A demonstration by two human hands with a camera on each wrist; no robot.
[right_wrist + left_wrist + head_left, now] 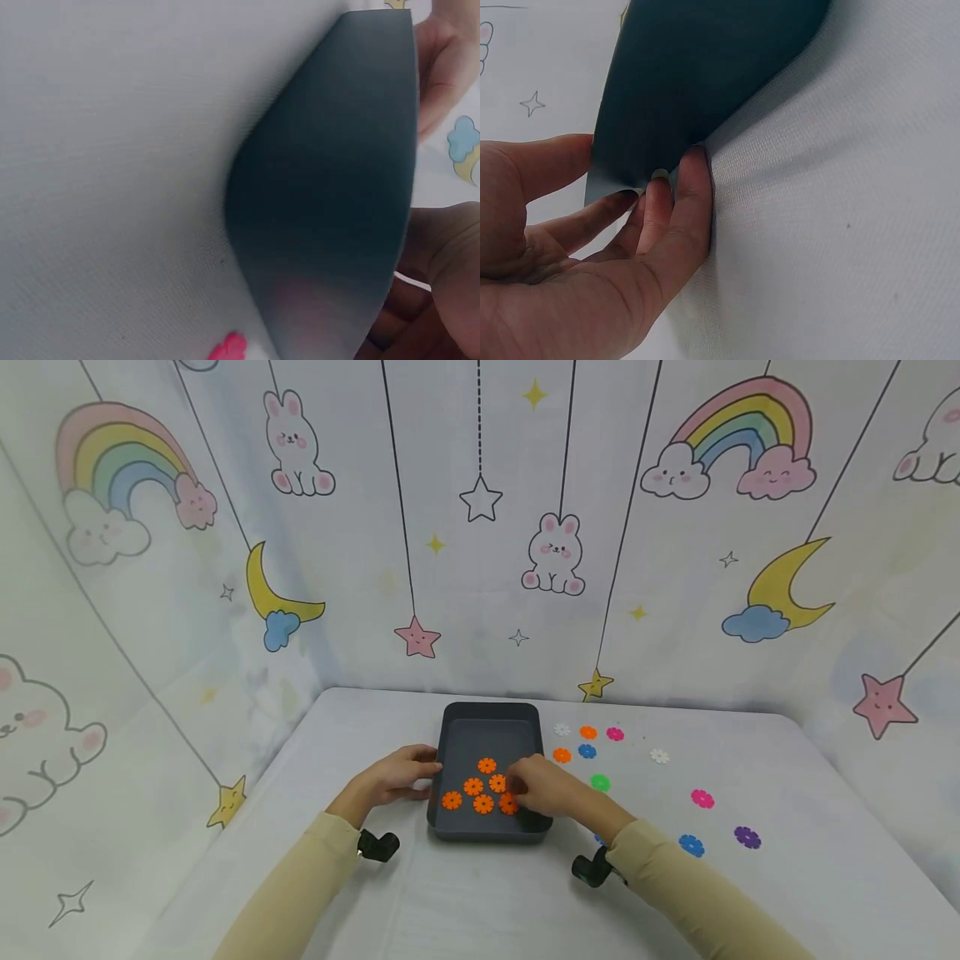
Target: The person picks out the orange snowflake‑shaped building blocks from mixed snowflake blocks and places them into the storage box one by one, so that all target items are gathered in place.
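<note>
Head view alone shows orange discs in tray

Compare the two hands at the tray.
The left hand rests against the tray from outside, at its left wall; the right hand reaches over the rim, inside, among the orange discs. The left hand's fingers lie fairly straight on the wall; the right hand's fingers are hidden, so its grip is unclear. Both wear beige sleeves.
</note>
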